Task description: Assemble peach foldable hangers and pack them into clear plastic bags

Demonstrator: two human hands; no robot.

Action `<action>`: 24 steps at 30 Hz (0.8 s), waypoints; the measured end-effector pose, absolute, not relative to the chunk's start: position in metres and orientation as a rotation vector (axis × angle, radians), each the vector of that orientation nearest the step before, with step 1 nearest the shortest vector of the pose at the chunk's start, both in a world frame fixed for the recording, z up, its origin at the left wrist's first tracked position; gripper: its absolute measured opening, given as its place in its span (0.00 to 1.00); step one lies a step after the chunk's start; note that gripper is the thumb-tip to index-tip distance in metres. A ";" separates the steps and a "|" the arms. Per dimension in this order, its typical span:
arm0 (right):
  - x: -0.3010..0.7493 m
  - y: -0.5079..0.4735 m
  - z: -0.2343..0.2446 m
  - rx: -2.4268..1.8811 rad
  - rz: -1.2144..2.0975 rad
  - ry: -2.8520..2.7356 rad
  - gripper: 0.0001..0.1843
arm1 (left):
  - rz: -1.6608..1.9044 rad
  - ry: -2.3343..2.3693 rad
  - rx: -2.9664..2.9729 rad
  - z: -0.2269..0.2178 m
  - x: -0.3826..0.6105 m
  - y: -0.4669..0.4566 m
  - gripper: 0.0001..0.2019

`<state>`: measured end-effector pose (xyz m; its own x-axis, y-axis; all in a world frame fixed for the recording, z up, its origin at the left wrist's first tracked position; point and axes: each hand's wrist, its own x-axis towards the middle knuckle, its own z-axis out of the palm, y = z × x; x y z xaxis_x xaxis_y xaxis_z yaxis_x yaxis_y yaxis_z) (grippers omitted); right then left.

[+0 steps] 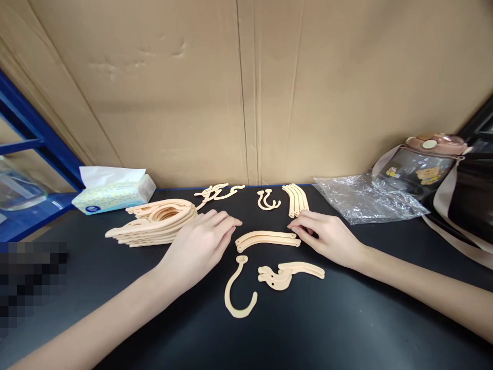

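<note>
My left hand (pixel 206 236) hovers left of two curved hanger arms (pixel 267 237), index finger stretched out and the other fingers bent, with nothing visible in it. Near the right end of those arms is my right hand (pixel 325 236), its fingers loosely bent and apart; no held piece shows. Closer to me lie a hanger hook (pixel 227 295) and a folded hanger centre piece (pixel 275 280) with one arm extending right. Beyond my right hand several more hanger arms (pixel 296 198) lie side by side. Two small hooks (pixel 265 200) rest to their left.
A stack of folded hangers (pixel 154 226) sits beside my left hand, partly covered by it. Behind it are loose hooks (pixel 219 191) and a tissue pack (pixel 115 190). At right lie a clear plastic bag (pixel 365 203) and a strapped water bottle (pixel 423 164). Cardboard (pixel 173 103) stands along the back.
</note>
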<state>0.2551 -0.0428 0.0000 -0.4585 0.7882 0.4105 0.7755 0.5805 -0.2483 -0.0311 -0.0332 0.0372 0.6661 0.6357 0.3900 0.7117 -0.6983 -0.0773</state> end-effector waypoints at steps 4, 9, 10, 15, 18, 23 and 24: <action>0.255 -0.044 0.000 -1.245 0.025 -2.341 0.13 | -0.449 -1.198 -2.692 0.043 -0.032 -0.039 0.13; 0.257 -0.044 0.000 -1.247 0.005 -2.336 0.14 | -0.289 -1.237 -2.824 0.044 -0.035 -0.048 0.19; 0.257 -0.044 0.000 -1.248 0.002 -2.333 0.14 | -0.273 -1.231 -2.862 0.043 -0.036 -0.049 0.19; 0.257 -0.043 -0.001 -1.256 0.016 -2.329 0.13 | -0.293 -1.257 -3.045 0.038 -0.041 -0.053 0.19; 0.256 -0.043 -0.001 -1.253 0.029 -2.328 0.13 | -0.257 -1.334 -3.148 0.037 -0.042 -0.055 0.20; 0.254 -0.042 -0.003 -1.236 0.025 -2.316 0.13 | -0.198 -1.351 -3.216 0.038 -0.043 -0.056 0.15; 0.254 -0.042 -0.003 -1.235 0.025 -2.315 0.13 | -0.192 -1.344 -3.218 0.037 -0.043 -0.055 0.15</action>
